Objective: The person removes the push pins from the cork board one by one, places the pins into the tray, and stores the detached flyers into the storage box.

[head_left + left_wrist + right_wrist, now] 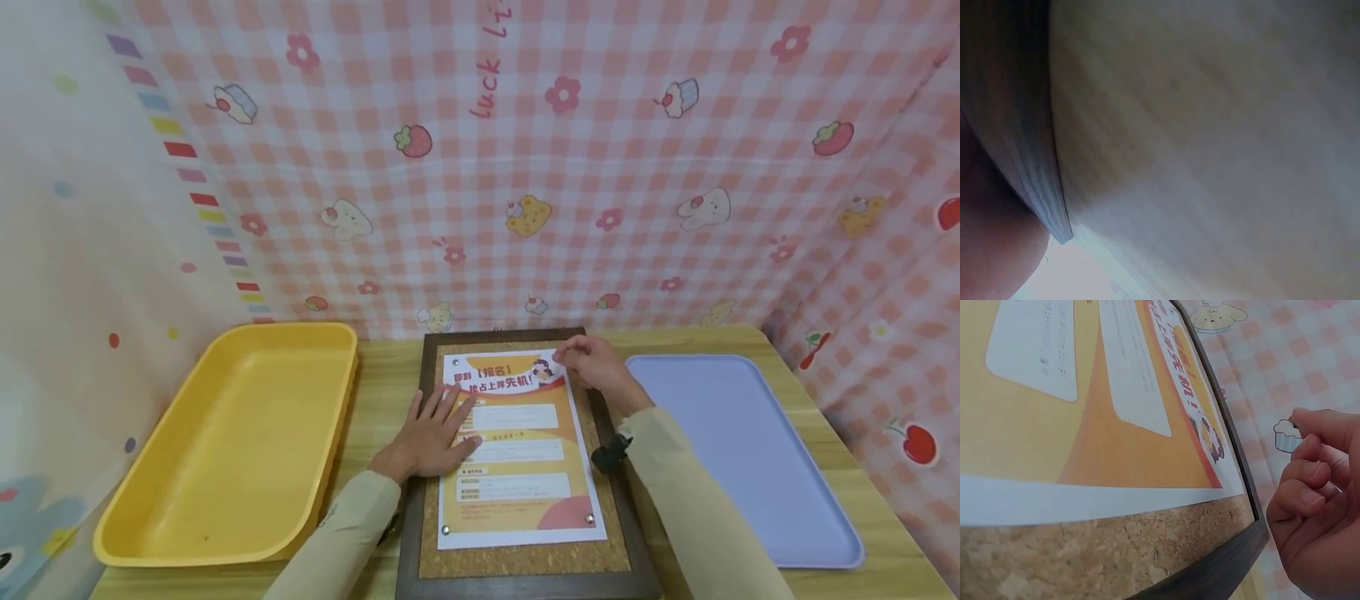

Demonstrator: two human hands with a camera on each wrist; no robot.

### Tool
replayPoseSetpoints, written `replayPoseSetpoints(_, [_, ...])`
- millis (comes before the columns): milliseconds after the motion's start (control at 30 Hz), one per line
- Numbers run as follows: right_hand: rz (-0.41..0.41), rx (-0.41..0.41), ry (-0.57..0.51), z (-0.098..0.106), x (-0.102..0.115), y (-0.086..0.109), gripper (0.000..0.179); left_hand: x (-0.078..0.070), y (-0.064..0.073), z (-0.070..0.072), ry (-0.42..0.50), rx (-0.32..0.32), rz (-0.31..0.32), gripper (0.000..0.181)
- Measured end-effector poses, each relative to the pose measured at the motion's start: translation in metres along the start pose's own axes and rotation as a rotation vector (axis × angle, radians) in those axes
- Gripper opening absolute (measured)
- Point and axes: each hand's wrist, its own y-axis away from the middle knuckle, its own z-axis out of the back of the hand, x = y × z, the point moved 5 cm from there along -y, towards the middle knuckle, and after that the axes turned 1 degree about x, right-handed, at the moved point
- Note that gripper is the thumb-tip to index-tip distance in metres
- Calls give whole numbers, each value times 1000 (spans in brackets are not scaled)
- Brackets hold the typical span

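Observation:
An orange and white printed poster (517, 467) lies on a cork board (525, 562) with a dark wooden frame (408, 500). Silver thumbtacks sit in three corners: the top left (455, 362), bottom left (446, 530) and bottom right (589, 518). My left hand (427, 437) rests flat on the poster's left side, fingers spread. Over the top right corner, my right hand (596, 367) pinches a small dark thumbtack (1294, 422) between thumb and forefinger, mostly hidden by the fingertips. In the right wrist view this hand is raised beside the frame, other fingers curled.
A deep yellow tray (225, 433) stands left of the board and a shallow lilac tray (735, 450) to its right, both on the wooden table (382, 367). A pink checked cloth (465, 183) hangs behind the table, just past the board's far edge.

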Motion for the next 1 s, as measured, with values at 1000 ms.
replayPoseSetpoints(1000, [151,8,-10,30,-4,19,26,4,-4,-7,3,-17,24,73])
